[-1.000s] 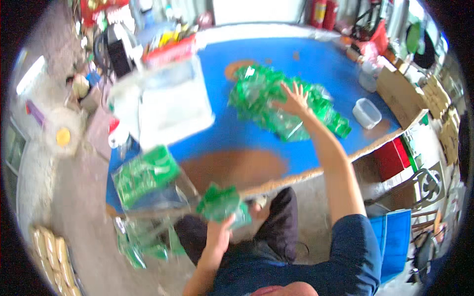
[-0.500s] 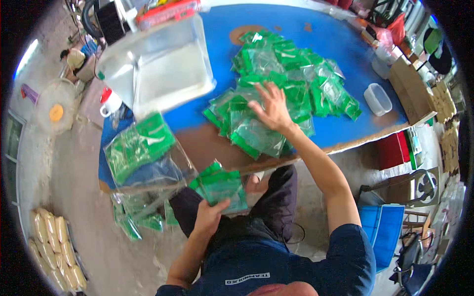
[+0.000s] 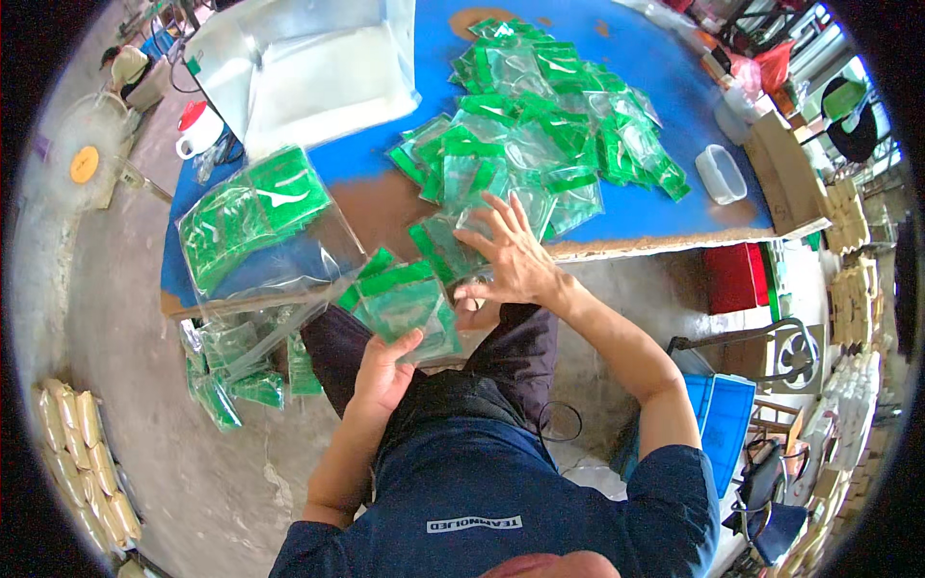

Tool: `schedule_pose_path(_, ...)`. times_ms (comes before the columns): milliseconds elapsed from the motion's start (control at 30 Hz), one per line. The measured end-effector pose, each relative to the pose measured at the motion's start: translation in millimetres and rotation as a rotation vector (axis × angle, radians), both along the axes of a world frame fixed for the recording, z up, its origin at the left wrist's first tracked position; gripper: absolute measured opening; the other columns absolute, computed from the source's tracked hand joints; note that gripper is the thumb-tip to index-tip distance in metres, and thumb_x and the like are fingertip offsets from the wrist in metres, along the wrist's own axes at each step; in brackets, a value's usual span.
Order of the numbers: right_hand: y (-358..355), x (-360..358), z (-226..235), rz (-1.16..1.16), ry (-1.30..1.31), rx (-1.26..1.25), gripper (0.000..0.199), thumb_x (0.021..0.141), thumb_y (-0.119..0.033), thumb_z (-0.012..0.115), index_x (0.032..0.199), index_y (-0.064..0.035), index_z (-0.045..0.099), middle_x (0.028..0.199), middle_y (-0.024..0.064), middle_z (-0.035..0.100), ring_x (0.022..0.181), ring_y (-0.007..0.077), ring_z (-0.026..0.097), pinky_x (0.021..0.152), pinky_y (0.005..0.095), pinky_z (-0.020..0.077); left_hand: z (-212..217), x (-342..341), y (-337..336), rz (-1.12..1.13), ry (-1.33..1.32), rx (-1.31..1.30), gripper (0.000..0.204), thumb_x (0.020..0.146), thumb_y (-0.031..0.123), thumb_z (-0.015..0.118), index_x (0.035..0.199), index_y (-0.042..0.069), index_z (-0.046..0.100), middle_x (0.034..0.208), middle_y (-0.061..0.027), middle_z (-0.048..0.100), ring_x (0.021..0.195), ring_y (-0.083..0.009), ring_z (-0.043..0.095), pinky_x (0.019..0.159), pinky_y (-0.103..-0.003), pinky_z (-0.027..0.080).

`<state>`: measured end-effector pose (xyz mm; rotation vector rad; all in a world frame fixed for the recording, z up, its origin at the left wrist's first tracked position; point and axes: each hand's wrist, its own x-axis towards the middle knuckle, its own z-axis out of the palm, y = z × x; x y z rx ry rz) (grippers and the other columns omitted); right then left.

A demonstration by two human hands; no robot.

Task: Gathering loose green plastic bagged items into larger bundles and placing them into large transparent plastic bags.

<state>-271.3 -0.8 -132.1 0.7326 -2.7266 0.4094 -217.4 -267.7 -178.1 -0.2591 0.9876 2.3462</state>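
Observation:
My left hand (image 3: 383,371) holds a small stack of clear packets with green tops (image 3: 405,301) over my lap, just below the table's front edge. My right hand (image 3: 511,255) lies flat with spread fingers on packets at the near edge of a large heap of the same green-and-clear packets (image 3: 540,135), which covers much of the blue table (image 3: 434,39). A big clear bag filled with green packets (image 3: 255,217) lies at the table's left front corner.
A large clear plastic sheet or bag (image 3: 308,72) lies at the table's back left. A small clear tub (image 3: 721,173) stands at the right. More bagged packets (image 3: 236,366) lie on the floor at left. A red crate (image 3: 734,277) and a blue crate (image 3: 723,424) sit at right.
My right hand has dragged packets from the far heap toward the table's front edge. My left hand has stayed over my lap with its stack. The camera has tilted closer over the table.

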Motion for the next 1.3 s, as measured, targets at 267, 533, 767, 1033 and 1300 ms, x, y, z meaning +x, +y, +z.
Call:
schedule_pose_path(267,-48.5,17.3,-4.1,0.008,-0.197,-0.209,0.038,0.082,-0.006,0.060,0.119,0.0003,0.060,0.124,0.0217,0.054,0.115,0.0412,0.051,0.096,0.0476,0.0444,-16.7,-2.4,33.2,0.179,-0.266,0.113,0.045,0.089,0.010,0.068,0.130,0.011,0.051,0.126,-0.0058,0.059,0.117,-0.0244,0.057,0.101,-0.045,0.045)
schedule_pose_path(533,24.1,24.8,-4.3,-0.384,-0.014,0.046,0.048,0.091,-0.024,0.057,0.131,0.0016,0.052,0.138,0.0265,0.043,0.137,0.0487,0.028,0.114,0.0594,0.0188,-22.7,-9.6,34.1,0.168,-0.005,-0.021,0.044,0.089,0.012,0.069,0.130,0.009,0.051,0.125,-0.0050,0.059,0.114,-0.0229,0.058,0.099,-0.042,0.047)
schedule_pose_path(767,-23.6,22.4,9.3,0.157,-0.214,-0.410,0.032,0.090,-0.014,0.052,0.114,0.0063,0.058,0.113,0.0242,0.057,0.103,0.0415,0.052,0.094,0.0489,0.0410,-18.0,-13.0,53.1,0.068,-0.008,0.058,0.047,0.085,0.005,0.072,0.128,0.005,0.053,0.121,-0.0053,0.062,0.111,-0.0220,0.060,0.096,-0.039,0.048)
schedule_pose_path(1033,-31.4,-19.5,-0.9,0.062,0.005,-0.050,0.046,0.095,-0.035,0.054,0.124,0.0003,0.057,0.136,0.0228,0.050,0.131,0.0423,0.042,0.111,0.0501,0.0327,-9.4,-19.5,9.5,0.190,0.097,-0.060,0.042,0.086,0.007,0.071,0.125,0.002,0.056,0.118,-0.0068,0.064,0.108,-0.0206,0.060,0.094,-0.036,0.047)
schedule_pose_path(1300,-11.8,-70.3,15.3,-0.069,0.043,-0.153,0.052,0.094,-0.037,0.061,0.128,0.0010,0.055,0.134,0.0238,0.052,0.126,0.0394,0.049,0.103,0.0457,0.0411,-17.5,-24.9,-6.4,0.079,0.133,-0.117,0.040,0.086,0.009,0.071,0.123,-0.001,0.058,0.114,-0.0086,0.065,0.102,-0.0208,0.062,0.090,-0.037,0.048)
